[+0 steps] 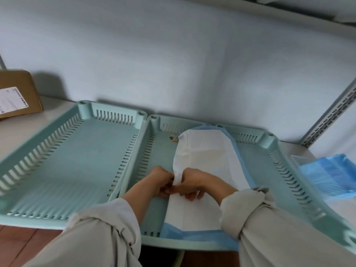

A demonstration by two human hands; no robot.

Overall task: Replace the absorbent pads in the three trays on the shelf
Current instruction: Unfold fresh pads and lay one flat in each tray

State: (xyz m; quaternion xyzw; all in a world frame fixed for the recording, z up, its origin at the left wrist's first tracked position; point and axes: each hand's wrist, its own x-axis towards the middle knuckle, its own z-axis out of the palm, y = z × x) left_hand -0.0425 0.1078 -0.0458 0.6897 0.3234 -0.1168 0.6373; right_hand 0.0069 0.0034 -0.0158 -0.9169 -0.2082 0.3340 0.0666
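Three pale green slotted trays stand side by side on the shelf: the left tray (63,151), the middle tray (154,155) and the right tray (273,162). A folded absorbent pad (208,155), white with a blue border, lies lengthwise in the middle tray, its right side riding over the rim toward the right tray. My left hand (160,180) and my right hand (194,185) both pinch the pad's white left edge near the tray's front. The left tray holds no pad. The right tray's floor is partly hidden by my right sleeve.
A cardboard box (17,93) with a white label sits at the back left. A stack of blue pads (331,174) lies on the shelf at the right. A small metal piece (173,138) lies in the middle tray. A perforated shelf upright (331,116) rises at the right.
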